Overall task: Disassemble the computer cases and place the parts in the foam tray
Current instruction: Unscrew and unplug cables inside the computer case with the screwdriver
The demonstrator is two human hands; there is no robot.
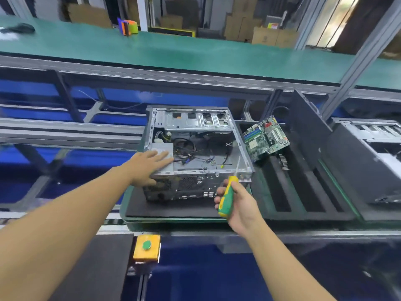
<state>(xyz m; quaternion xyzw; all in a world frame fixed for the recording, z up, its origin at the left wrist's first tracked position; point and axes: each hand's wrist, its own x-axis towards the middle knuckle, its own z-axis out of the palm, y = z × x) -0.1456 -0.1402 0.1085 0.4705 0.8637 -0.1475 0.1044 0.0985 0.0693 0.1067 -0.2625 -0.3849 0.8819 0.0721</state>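
The left hand (pixel 147 165) is held open, fingers straight and together, and is laid over the silver power supply (pixel 161 148) in the near left corner of the computer case (pixel 191 122), with the thumb hanging down over the near panel. The right hand (pixel 237 203) is closed round the green and yellow handle of a screwdriver (pixel 227 195), just in front of the near right corner of the case. The shaft is blurred and is pointed up and away over that corner, so its long axis is set near to far.

The case is lain on its side between the two hands, open side up. Its vented rear panel is turned to the near side and its drive cage to the far side. Loose cables are seen inside it. A black foam mat (pixel 169 208) is spread beneath it.

Just to the right, a green motherboard (pixel 265 137) is propped tilted in the far left part of the foam tray (pixel 303 192). A second case (pixel 373 135) is seen at the far right edge.
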